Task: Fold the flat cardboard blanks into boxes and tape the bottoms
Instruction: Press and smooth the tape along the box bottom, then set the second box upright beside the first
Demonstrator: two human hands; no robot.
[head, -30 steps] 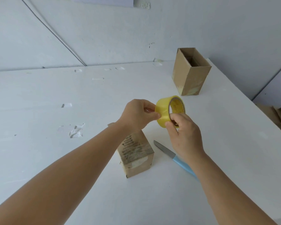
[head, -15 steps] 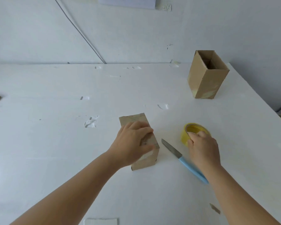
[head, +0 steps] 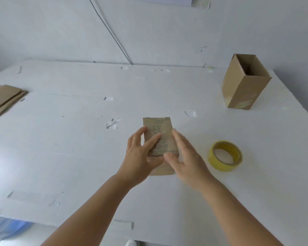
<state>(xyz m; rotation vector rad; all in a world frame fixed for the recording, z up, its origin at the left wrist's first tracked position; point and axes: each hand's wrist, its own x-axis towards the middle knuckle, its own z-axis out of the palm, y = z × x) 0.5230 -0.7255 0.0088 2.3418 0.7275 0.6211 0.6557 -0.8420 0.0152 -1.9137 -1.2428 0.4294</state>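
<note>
White desk (head: 64, 157), surface pitted and scuffed, abuts plain white walls (head: 167, 32). A thin dark cable (head: 110, 32) runs diagonally down the wall. Lighting is soft and even.

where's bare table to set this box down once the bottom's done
Widest bare stretch: between the flat blanks at left and the small box both hands hold. Also between the tape roll and the open box. Crowded just right of the hands.

left hand (head: 140, 157), right hand (head: 187, 157), both forearms bare, no sleeves
</note>
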